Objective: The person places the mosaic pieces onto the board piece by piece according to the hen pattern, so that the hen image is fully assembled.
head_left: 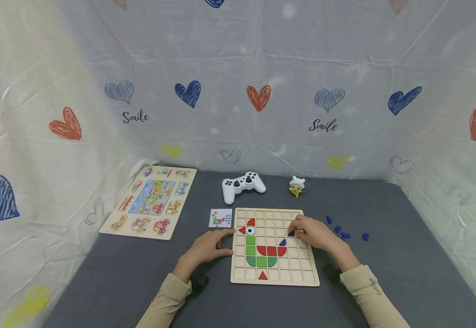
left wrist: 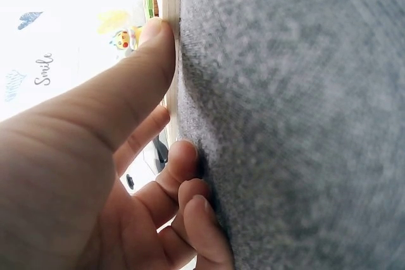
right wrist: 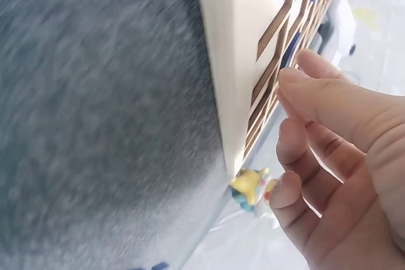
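Observation:
A square wooden grid board [head_left: 295,275] lies on the dark table with coloured pieces in its cells: a red triangle [head_left: 263,275], green squares and curved pieces, red pieces, an eye tile [head_left: 250,231] and a blue piece [head_left: 282,243]. My left hand [head_left: 207,248] touches the board's left edge, thumb and index finger spread apart; its other fingers bend loosely near the cloth in the left wrist view. Over the board's right part, my right hand [head_left: 311,231] pinches a blue teardrop-like piece [head_left: 291,233] low at a cell. In the right wrist view its fingertips partly cover that piece [right wrist: 290,50].
Several loose blue pieces [head_left: 345,235] lie right of the board. A small pattern card [head_left: 220,218] sits at its upper left. Farther back are a white game controller [head_left: 243,184] and a small figurine [head_left: 297,186]. A wooden picture puzzle [head_left: 149,202] lies at the left.

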Tool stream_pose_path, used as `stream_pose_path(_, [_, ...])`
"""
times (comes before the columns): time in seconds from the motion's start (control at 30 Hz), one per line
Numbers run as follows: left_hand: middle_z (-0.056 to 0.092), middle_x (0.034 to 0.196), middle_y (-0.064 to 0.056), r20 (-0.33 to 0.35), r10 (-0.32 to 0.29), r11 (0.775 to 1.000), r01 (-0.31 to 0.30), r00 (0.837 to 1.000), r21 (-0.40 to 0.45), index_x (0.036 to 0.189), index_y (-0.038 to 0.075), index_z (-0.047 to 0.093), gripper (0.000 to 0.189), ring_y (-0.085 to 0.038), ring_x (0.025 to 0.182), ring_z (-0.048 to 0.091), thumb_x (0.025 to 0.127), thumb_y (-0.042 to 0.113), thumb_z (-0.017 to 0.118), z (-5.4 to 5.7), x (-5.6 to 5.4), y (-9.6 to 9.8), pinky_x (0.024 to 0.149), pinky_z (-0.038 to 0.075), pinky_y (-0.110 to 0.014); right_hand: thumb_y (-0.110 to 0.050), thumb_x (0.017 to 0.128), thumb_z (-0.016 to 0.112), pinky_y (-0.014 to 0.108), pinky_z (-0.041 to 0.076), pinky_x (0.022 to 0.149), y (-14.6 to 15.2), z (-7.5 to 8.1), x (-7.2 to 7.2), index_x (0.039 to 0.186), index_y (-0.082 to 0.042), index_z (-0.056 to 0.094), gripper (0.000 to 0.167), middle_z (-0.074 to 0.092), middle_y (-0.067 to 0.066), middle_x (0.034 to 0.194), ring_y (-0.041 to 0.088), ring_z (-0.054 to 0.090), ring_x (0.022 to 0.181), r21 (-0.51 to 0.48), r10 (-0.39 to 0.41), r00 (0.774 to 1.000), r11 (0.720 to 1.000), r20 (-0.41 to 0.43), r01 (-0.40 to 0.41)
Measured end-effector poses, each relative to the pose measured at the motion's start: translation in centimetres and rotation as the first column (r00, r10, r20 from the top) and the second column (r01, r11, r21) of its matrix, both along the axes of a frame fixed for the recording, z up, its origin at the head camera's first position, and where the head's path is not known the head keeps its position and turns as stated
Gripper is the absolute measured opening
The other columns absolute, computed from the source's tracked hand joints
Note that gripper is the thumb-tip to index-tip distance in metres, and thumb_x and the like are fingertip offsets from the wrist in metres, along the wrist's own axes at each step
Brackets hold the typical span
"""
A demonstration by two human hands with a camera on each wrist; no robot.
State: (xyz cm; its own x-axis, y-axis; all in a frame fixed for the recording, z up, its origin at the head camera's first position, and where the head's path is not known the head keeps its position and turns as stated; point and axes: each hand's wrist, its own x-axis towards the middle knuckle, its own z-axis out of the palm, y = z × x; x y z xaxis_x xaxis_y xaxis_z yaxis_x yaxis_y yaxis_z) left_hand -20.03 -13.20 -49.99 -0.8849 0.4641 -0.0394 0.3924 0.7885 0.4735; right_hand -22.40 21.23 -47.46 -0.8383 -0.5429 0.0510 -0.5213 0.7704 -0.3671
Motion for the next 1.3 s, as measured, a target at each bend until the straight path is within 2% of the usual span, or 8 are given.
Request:
stream_pose_path(0.23, [0.044, 0.069, 0.004, 0.006, 0.007, 1.000, -0.007, 1.000, -0.001, 0.134, 0.022, 0.050, 0.063, -0.009, 0.060, 0.038, 0.079, 0.046, 0.069, 0.2, 0.0, 0.1, 0.055, 0.030, -0.025, -0.007, 0.085, 0.065, 0.026, 0.042, 0.063, 1.4, 0.3, 0.1, 0.099, -0.017, 0.069, 0.018, 0.058, -0.002, 0.093, 0.007, 0.051, 0.072, -0.011, -0.024, 0.999, 1.000, -0.031, 0.024])
stream_pose_path(0.43, [0.044, 0.069, 0.003, -0.001, 0.004, 1.000, -0.004, 1.000, 0.001, 0.134, 0.020, 0.050, 0.063, -0.010, 0.060, 0.038, 0.079, 0.045, 0.069, 0.3, 0.1, 0.0, 0.055, 0.030, -0.026, -0.010, 0.084, 0.067, 0.028, 0.042, 0.062, 2.8, 0.2, 0.0, 0.096, -0.019, 0.069, 0.015, 0.057, -0.003, 0.090, 0.006, 0.049, 0.070, 0.020, -0.054, 0.996, 0.998, -0.064, 0.056])
stream_pose_path(0.67, [0.044, 0.069, 0.003, -0.006, -0.002, 1.000, 0.002, 1.000, 0.002, 0.134, 0.021, 0.050, 0.062, -0.010, 0.060, 0.037, 0.080, 0.045, 0.069, 0.3, 0.1, 0.0, 0.055, 0.030, -0.025, -0.005, 0.080, 0.070, 0.036, 0.044, 0.068, 4.6, 0.3, -0.4, 0.095, -0.017, 0.070, 0.020, 0.059, -0.001, 0.093, 0.018, 0.053, 0.085, 0.065, -0.082, 0.989, 0.994, -0.122, 0.090])
stream_pose_path(1.0, [0.043, 0.069, 0.004, -0.014, -0.003, 1.000, 0.003, 1.000, 0.001, 0.133, 0.021, 0.051, 0.061, -0.010, 0.060, 0.037, 0.080, 0.045, 0.069, 0.3, 0.1, 0.0, 0.055, 0.031, -0.025, -0.005, 0.077, 0.072, 0.038, 0.043, 0.066, 6.6, 0.4, -1.0, 0.093, -0.017, 0.071, 0.020, 0.059, 0.003, 0.095, 0.021, 0.050, 0.084, 0.094, -0.140, 0.980, 0.984, -0.142, 0.154])
stream_pose_path(1.3, [0.043, 0.068, 0.004, -0.016, -0.004, 1.000, 0.004, 1.000, 0.001, 0.134, 0.020, 0.050, 0.062, -0.010, 0.060, 0.037, 0.080, 0.044, 0.069, 0.3, 0.2, 0.0, 0.055, 0.030, -0.025, -0.003, 0.077, 0.072, 0.044, 0.044, 0.071, 8.0, 0.8, -1.6, 0.093, -0.014, 0.071, 0.019, 0.059, 0.006, 0.095, 0.026, 0.050, 0.087, 0.120, -0.146, 0.980, 0.980, -0.132, 0.162])
